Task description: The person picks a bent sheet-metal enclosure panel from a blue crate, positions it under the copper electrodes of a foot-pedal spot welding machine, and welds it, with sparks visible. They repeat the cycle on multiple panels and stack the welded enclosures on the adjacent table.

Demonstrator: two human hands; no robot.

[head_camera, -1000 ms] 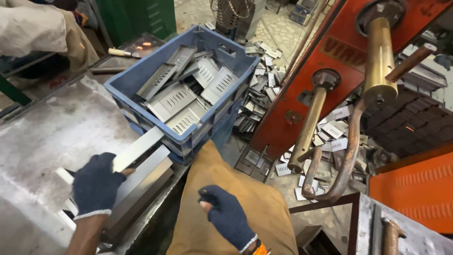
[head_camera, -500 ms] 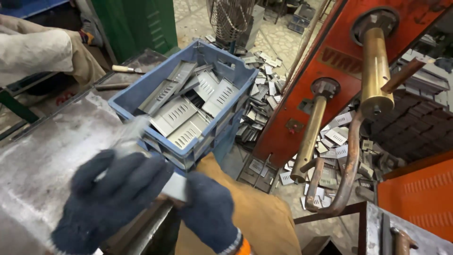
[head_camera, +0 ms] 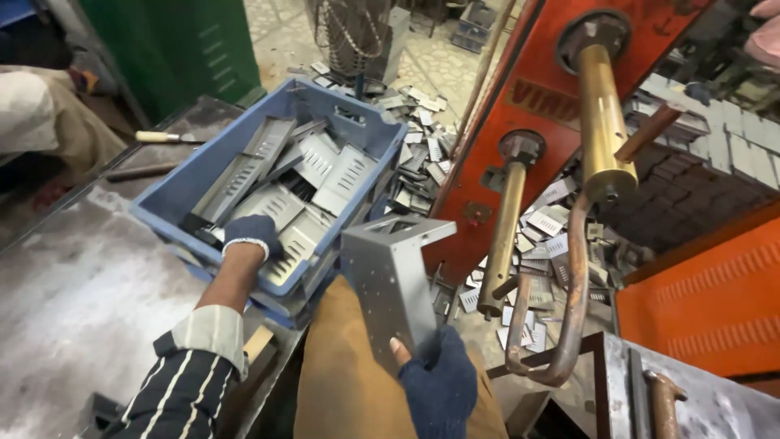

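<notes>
1. Left hand, in a dark glove, reaches into the blue crate on the counter; its fingers curl down onto the slotted metal plates inside.
2. Right hand holds a grey metal bracket upright beside the crate, fingers pinching its lower end.

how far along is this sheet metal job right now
Done, by the look of it: punched, slotted offcuts litter the floor by the orange machine. In hand: the right hand grips a grey bent metal bracket upright, while the left hand reaches into the blue crate among slotted plates. Left: the crate holds many plates, so plenty seems to remain.
</notes>
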